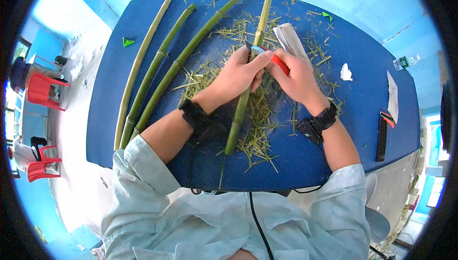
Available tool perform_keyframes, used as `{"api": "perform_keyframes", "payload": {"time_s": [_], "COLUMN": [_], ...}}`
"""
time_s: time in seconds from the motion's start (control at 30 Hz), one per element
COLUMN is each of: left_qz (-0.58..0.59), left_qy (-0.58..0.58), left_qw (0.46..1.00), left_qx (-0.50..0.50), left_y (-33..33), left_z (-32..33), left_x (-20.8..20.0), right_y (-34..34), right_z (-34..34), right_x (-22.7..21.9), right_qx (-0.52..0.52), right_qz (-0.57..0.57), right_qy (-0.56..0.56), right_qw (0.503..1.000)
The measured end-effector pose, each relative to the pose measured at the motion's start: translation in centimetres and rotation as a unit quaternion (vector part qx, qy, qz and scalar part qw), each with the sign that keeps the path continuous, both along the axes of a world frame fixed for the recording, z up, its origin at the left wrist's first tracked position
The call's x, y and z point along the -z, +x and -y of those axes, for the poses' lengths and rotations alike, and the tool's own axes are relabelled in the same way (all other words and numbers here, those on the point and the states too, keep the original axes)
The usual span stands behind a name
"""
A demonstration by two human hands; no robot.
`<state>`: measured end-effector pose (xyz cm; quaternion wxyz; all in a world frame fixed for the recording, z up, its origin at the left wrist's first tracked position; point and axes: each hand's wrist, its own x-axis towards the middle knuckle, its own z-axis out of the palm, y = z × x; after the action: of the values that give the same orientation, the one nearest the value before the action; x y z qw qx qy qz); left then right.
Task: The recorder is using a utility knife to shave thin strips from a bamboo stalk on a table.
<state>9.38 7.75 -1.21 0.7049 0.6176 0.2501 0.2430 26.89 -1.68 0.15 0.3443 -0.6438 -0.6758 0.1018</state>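
Observation:
My left hand (237,75) is closed round a bamboo stalk (236,126) that slants away from me above the blue table. Its far length is pale and stripped, while the near end keeps its green skin. In my right hand (296,79) is a utility knife (280,65) with a red handle. The blade end lies against the stalk, by my left thumb; my fingers partly hide the contact. Green and straw-coloured shavings (260,140) lie under and around both hands.
Left on the table (105,112) lie a pale stalk (143,59) and two green bamboo stalks (155,71). Folded paper (292,41) is beyond my right hand. Farther right are crumpled tissue (346,72), a clear bottle (405,62) and a black bar (381,140). People sit on red chairs (44,90).

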Motion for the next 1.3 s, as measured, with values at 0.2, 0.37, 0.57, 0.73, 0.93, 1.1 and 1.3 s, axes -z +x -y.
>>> {"api": "perform_keyframes", "payload": {"time_s": [0.2, 0.37, 0.57, 0.73, 0.93, 1.1, 1.3], "left_qz": [0.03, 0.05, 0.051, 0.071, 0.048, 0.067, 0.076], "left_qy": [-0.007, -0.006, -0.04, -0.042, -0.034, -0.033, -0.062], "left_qw": [0.999, 0.998, 0.996, 0.996, 0.997, 0.997, 0.995], "left_qx": [-0.025, -0.026, -0.058, -0.037, -0.039, -0.029, -0.031], "left_y": [0.1, 0.7, -0.5, 0.5, 0.2, 0.1, 0.2], "left_z": [0.3, 0.3, -0.7, -0.2, 0.4, 0.0, 0.1], "left_x": [-0.2, 0.3, 1.0, 0.4, 0.2, 0.5, 0.4], "right_y": [-0.9, -0.6, 0.8, 2.7, -0.4, -1.8, -0.7], "right_z": [-0.3, 1.0, 12.0, 35.1, 47.8, 41.4, 31.2], "right_x": [-0.5, -1.9, -10.1, -8.0, 4.9, 3.7, -3.6], "right_qx": [-0.028, -0.013, 0.078, 0.367, 0.461, 0.424, 0.291], "right_qz": [-0.047, 0.023, 0.048, -0.038, -0.232, -0.219, -0.143], "right_qy": [0.012, -0.003, 0.058, 0.056, -0.214, -0.073, -0.108], "right_qw": [0.998, 1.0, 0.994, 0.928, 0.829, 0.876, 0.94]}}
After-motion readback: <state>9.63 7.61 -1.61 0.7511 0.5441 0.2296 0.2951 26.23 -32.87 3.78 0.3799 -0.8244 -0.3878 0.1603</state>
